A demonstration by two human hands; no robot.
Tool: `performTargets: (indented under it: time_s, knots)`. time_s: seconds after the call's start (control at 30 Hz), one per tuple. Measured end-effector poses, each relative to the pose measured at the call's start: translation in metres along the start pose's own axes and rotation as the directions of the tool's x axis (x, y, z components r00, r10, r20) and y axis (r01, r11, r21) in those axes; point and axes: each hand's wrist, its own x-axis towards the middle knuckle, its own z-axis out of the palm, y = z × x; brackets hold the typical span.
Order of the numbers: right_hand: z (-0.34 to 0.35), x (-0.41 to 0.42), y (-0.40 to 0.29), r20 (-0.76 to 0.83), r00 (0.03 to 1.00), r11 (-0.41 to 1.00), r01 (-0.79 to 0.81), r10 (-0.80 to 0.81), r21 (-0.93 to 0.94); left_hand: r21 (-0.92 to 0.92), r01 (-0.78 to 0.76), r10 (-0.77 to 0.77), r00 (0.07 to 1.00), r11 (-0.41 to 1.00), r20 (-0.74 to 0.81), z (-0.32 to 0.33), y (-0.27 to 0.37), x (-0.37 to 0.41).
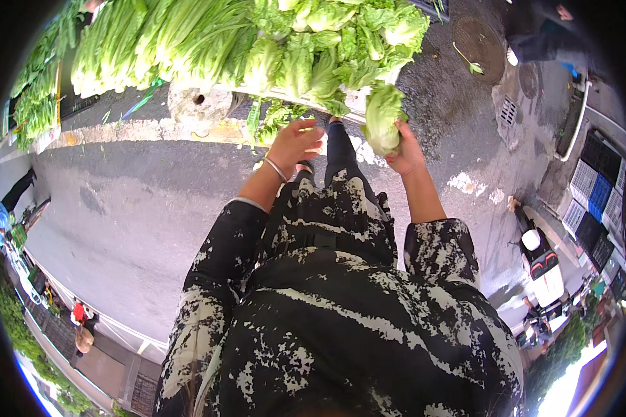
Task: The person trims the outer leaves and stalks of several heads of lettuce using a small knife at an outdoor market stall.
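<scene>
My right hand (408, 151) grips a head of green lettuce (382, 114) by its lower end and side, its leaves pointing away from me. Off to the left, my left hand (298, 139) hovers above the pavement with its fingers spread and nothing in them. A pale bracelet (275, 169) circles that wrist. Beyond both hands, rows of similar lettuce heads (297, 62) lie stacked on a low stand. Long-leaved green vegetables (161, 47) are piled along its left part.
A round stone block (198, 103) sits under the stand by a kerb (151, 133). Loose leaves (279, 120) lie beneath. At right are a manhole cover (477, 49), a walking person's leg (542, 48), stacked plastic crates (587, 182) and a white scooter (545, 279).
</scene>
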Motion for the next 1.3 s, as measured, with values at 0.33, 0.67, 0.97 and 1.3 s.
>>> performTargets:
  time_s: [0.33, 0.67, 0.97, 1.3]
  knots:
    - [0.158, -0.017, 0.071, 0.09, 0.988, 0.492, 0.139, -0.122, -0.859, -0.629, -0.004, 0.118, 0.983, 0.778, 0.14, -0.028, 0.025, -0.089]
    - [0.19, -0.081, 0.137, 0.852, 0.515, -0.17, 0.835, -0.093, -0.524, -0.877, -0.153, -0.084, 0.973, 0.456, -0.214, -0.082, 0.004, -0.121]
    - [0.197, -0.082, 0.151, 0.876, 0.475, -0.377, 0.8, -0.078, -0.467, -0.86, -0.138, -0.103, 0.971, 0.491, -0.214, -0.091, -0.005, -0.136]
    - [0.196, -0.085, 0.158, 0.853, 0.508, -0.49, 0.718, -0.117, -0.495, -0.875, -0.079, -0.132, 0.978, 0.477, -0.16, -0.095, -0.019, -0.145]
